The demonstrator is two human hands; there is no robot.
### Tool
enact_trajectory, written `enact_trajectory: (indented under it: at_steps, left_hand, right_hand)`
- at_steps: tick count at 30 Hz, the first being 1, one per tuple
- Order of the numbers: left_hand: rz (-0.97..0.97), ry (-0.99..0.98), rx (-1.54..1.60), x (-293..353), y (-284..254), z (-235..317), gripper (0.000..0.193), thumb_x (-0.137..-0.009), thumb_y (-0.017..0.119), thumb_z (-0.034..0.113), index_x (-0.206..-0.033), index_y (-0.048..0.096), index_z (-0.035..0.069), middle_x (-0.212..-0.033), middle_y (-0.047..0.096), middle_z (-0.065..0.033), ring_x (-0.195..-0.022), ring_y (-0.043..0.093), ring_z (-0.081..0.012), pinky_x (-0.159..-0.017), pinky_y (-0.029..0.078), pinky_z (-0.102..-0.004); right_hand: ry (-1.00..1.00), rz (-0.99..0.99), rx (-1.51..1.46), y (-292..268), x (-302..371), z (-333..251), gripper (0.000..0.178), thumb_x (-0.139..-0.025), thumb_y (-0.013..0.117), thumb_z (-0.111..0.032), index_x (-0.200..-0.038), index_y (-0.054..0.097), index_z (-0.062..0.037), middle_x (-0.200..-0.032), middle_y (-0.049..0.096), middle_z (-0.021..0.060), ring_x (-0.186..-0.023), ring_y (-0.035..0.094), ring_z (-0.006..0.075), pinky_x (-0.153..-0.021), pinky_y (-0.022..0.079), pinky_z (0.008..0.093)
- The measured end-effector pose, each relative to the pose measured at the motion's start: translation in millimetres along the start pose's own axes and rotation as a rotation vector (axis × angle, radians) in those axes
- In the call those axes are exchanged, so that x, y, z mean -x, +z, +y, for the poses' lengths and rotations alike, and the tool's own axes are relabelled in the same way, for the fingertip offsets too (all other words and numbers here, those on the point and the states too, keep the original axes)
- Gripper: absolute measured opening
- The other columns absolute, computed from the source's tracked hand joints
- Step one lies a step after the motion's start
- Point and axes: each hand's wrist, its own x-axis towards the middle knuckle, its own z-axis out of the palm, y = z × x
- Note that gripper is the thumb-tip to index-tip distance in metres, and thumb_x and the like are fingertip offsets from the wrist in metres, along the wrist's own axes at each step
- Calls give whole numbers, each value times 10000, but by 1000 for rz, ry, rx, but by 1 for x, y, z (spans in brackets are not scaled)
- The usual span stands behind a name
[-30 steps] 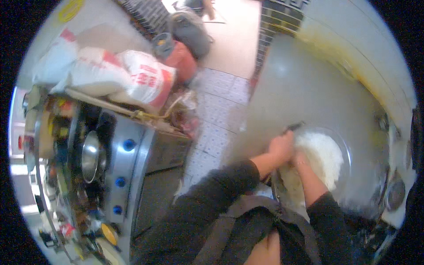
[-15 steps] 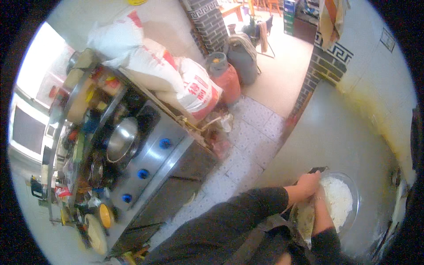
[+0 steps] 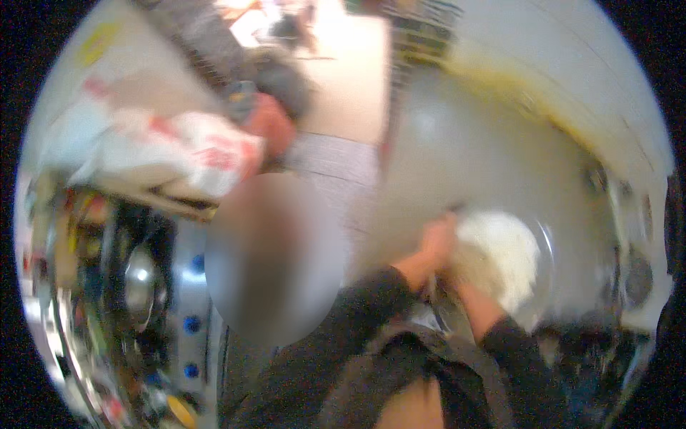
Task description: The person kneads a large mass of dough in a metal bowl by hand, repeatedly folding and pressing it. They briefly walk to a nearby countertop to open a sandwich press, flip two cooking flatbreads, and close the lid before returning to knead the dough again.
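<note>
Both my hands are close together at the left side of a wide round bowl [image 3: 549, 247] of white flour-like powder [image 3: 509, 250]. My left hand [image 3: 437, 239] looks closed, with a small dark object [image 3: 456, 207] at its fingertips, too smeared to name. Just below and against it is my right hand [image 3: 455, 277], its fingers hidden and blurred. Between my forearms shows a shiny, pale thing [image 3: 429, 314] that I cannot make out. The bowl stands on a grey metal worktop [image 3: 443, 136].
To the left is a stove with blue knobs [image 3: 191, 324] and a metal pan [image 3: 143, 279]. Stacked white sacks [image 3: 214, 154] and a red gas cylinder [image 3: 270, 125] stand beyond. A blurred oval patch [image 3: 275, 250] covers part of the floor. Dark items [image 3: 593, 350] lie near right.
The whole view has swung right and blurred, so the stove, sacks and bowl sit further left. My hands remain together beside the bowl.
</note>
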Motion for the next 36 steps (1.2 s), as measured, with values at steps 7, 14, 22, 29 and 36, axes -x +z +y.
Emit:
enact_trajectory:
  at_steps: [7, 14, 22, 29, 36]
  left_hand:
    - [130, -10, 80, 18, -15, -12, 397, -769, 568, 156, -1103, 433, -11, -961, 582, -238, -891, 582, -377, -769, 458, -446]
    - [65, -35, 632, 107, 33, -46, 648, -659, 645, 97, -1237, 376, -18, -1108, 527, -232, -1030, 525, -333, -885, 415, -386]
    - [-482, 109, -149, 28, -33, -83, 662, -634, 639, 76, -1238, 393, -45, -1057, 554, -252, -959, 559, -340, -854, 444, -390]
    - [25, -41, -125, -2, -43, -74, 510, -710, 568, 144, -1196, 466, 23, -975, 597, -229, -964, 567, -356, -809, 453, -423]
    - [144, -25, -140, 20, -67, -28, 396, -711, 556, 129, -1091, 529, 23, -966, 599, -227, -941, 562, -379, -807, 447, -439]
  right_hand:
    - [29, -51, -227, -13, -1, -5, 345, -740, 578, -307, -959, 645, -49, -1021, 607, 186, -969, 576, 333, -796, 463, 386]
    - [-133, 441, -528, 17, 67, 15, 354, -730, 582, -277, -981, 601, -28, -998, 590, 201, -934, 559, 346, -838, 440, 398]
    - [-40, 965, -385, -62, 80, 108, 410, -808, 511, -354, -1079, 552, -49, -1072, 556, 210, -993, 525, 358, -873, 412, 420]
    - [276, 760, -438, -60, 59, 147, 446, -897, 348, -364, -1086, 548, -12, -1055, 564, 235, -1002, 540, 359, -891, 399, 436]
    - [273, 470, -205, -75, -1, 171, 356, -908, 336, -235, -998, 579, 8, -1037, 568, 247, -942, 576, 362, -788, 472, 417]
